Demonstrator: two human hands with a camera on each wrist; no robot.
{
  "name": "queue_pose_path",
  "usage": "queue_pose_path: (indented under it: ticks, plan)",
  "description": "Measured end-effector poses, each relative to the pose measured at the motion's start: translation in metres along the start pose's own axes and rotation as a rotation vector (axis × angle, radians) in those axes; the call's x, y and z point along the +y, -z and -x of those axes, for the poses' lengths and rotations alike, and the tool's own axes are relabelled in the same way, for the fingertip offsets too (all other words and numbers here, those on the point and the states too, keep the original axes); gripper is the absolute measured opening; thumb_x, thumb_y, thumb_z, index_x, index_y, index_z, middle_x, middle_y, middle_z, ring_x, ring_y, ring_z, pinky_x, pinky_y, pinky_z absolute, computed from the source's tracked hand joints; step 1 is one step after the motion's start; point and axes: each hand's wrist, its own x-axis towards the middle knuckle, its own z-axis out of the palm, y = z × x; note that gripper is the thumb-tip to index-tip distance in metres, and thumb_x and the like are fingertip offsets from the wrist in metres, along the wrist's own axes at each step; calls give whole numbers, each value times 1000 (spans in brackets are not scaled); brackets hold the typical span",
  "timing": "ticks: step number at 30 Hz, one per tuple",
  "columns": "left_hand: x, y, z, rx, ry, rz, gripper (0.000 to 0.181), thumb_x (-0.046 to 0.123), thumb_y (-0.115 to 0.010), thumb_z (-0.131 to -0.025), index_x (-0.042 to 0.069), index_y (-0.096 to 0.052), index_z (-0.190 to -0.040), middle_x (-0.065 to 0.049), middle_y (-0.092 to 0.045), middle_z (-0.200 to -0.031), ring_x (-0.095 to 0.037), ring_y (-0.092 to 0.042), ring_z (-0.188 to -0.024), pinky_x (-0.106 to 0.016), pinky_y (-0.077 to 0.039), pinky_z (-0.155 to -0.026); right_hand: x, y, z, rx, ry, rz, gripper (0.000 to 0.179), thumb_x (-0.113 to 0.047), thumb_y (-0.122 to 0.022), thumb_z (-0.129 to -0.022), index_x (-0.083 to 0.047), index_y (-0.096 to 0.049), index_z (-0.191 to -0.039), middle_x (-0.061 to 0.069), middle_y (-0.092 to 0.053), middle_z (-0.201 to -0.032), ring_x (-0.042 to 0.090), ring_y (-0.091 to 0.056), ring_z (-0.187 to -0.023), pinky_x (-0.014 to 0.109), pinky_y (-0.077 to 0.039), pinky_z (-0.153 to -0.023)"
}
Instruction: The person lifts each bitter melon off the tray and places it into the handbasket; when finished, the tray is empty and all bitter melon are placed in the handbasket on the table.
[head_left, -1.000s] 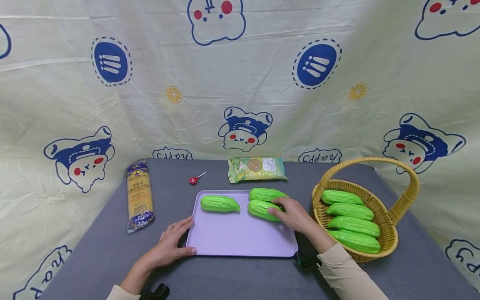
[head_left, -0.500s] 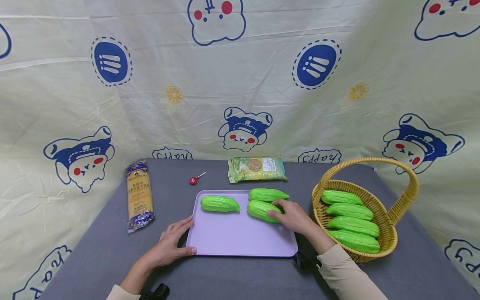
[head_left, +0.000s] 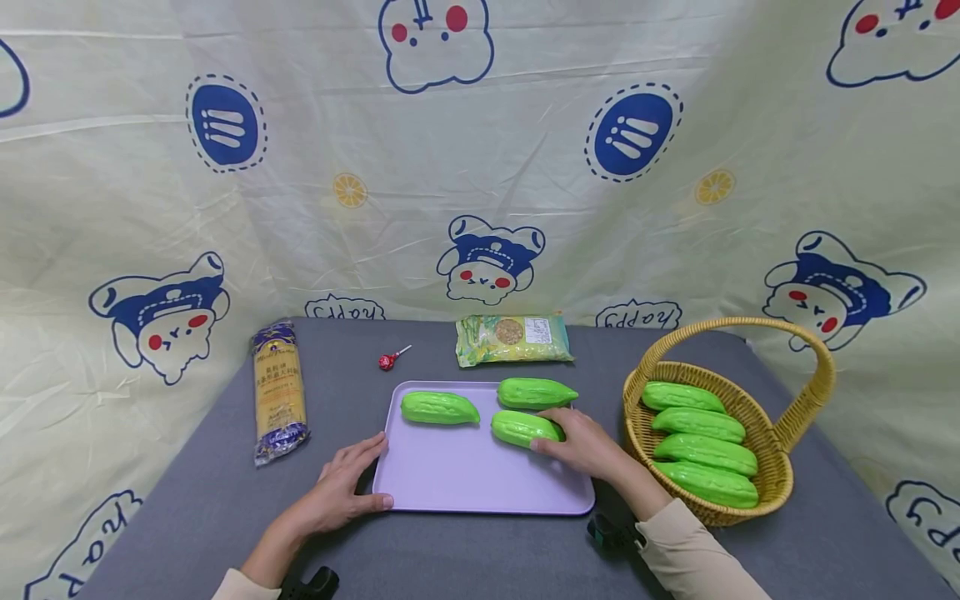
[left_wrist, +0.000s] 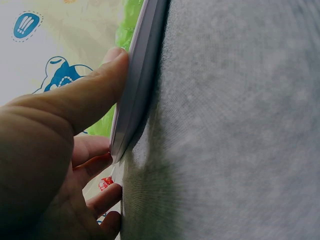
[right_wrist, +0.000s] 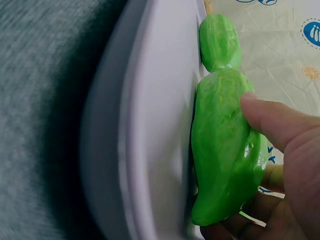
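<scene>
A lilac tray (head_left: 465, 475) carries three green ridged gourds with tapered ends. My right hand (head_left: 588, 450) grips the near-right gourd (head_left: 521, 428), thumb on its near side and fingers round the far side; the right wrist view shows this gourd (right_wrist: 220, 145) low over the tray surface. Behind it lies another gourd (head_left: 534, 392) at the tray's back right, and a third gourd (head_left: 438, 408) sits at the back left. With thumb and fingers spread, my left hand (head_left: 341, 487) touches the tray's left edge near the front corner, holding nothing else.
To the right stands a wicker basket (head_left: 776, 492) with a tall handle and several more gourds inside. A long noodle-like packet (head_left: 279, 392) lies at the left, a red lollipop (head_left: 388, 361) and a green-yellow packet (head_left: 513, 339) behind the tray. A printed cloth hangs beyond the table.
My right hand has drawn its gourd slightly toward me and left, widening the gap to the gourd behind it. The left hand and the tray stay where they were.
</scene>
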Motion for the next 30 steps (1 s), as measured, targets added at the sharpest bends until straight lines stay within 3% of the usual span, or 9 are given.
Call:
queue_pose_path:
  ticks: [8, 16, 24, 30]
  plan:
    - [0, 0, 0, 7, -11, -2, 82, 40, -74, -76, 9, -39, -144, -10, -30, -154, -38, -28, -135, -65, -19, -103, 1, 1, 5, -28, 19, -17, 50, -35, -66, -86, -5, -59, -126, 11, -64, -120, 25, -57, -108, 44, -45, -89]
    - [-2, -1, -1, 0, 1, -2, 82, 39, -75, -77, 9, -39, -144, -9, -30, -155, -38, -27, -136, -65, -19, -103, 1, 7, 12, -83, 95, -23, 50, -26, -67, -85, 1, -57, -126, 15, -63, -122, 28, -58, -110, 47, -44, -94]
    - [-2, -1, -2, -6, 7, -6, 83, 41, -74, -77, 9, -38, -144, -9, -29, -155, -38, -27, -136, -65, -19, -104, 3, 9, 16, -103, 81, -55, 51, -33, -67, -86, -1, -58, -125, 10, -65, -119, 18, -58, -102, 38, -47, -86]
    - [-2, -1, -2, -6, 13, -8, 83, 41, -74, -77, 10, -38, -144, -8, -29, -155, -37, -27, -135, -65, -19, -104, 0, 14, 21, -44, 55, -75, 53, -35, -71, -82, -5, -59, -125, 7, -66, -113, 14, -56, -93, 33, -45, -79]
